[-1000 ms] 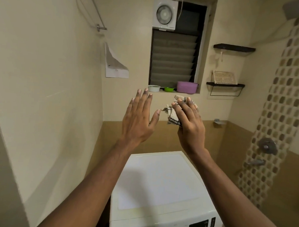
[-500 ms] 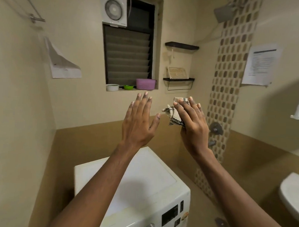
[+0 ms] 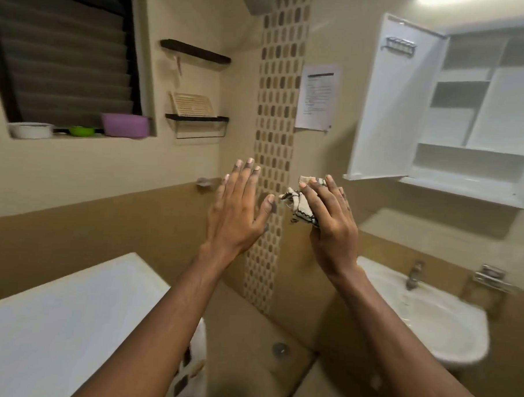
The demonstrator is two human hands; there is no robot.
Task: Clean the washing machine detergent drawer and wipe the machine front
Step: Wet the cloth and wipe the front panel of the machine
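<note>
At chest height in the middle of the view, both hands are raised side by side with their backs to the camera, close together but not touching. The left hand (image 3: pixel 239 209) is spread flat, fingers straight and nearly together, thumb angled out to the right, and it holds nothing. The right hand (image 3: pixel 331 222) has its fingers curled round a bunched cloth (image 3: pixel 301 204), cream with a dark stitched edge, which pokes out to the left of the fingers, towards the left thumb. Near left, below the left forearm, sits the washing machine (image 3: pixel 63 318). Its white top fills that corner, and only a blurred sliver of its front shows at the bottom edge. Near right, under the right forearm, a white sink (image 3: pixel 458 342) stands out from the wall with a metal tap (image 3: pixel 413 274) at its far rim. Above the sink hangs a white wall cabinet (image 3: pixel 454 164) with its door swung open to the left. A printed paper sheet (image 3: pixel 317 95) is fixed to the wall just left of the cabinet, beside a vertical strip of mosaic tile (image 3: pixel 276 109). Far left, a louvred window (image 3: pixel 65 63) has a white bowl (image 3: pixel 31 129), a green bowl (image 3: pixel 81 130) and a purple tub (image 3: pixel 124 125) on its sill. Two dark shelves (image 3: pixel 195 117) are mounted to its right, the lower one carrying a slatted basket (image 3: pixel 192 105).
</note>
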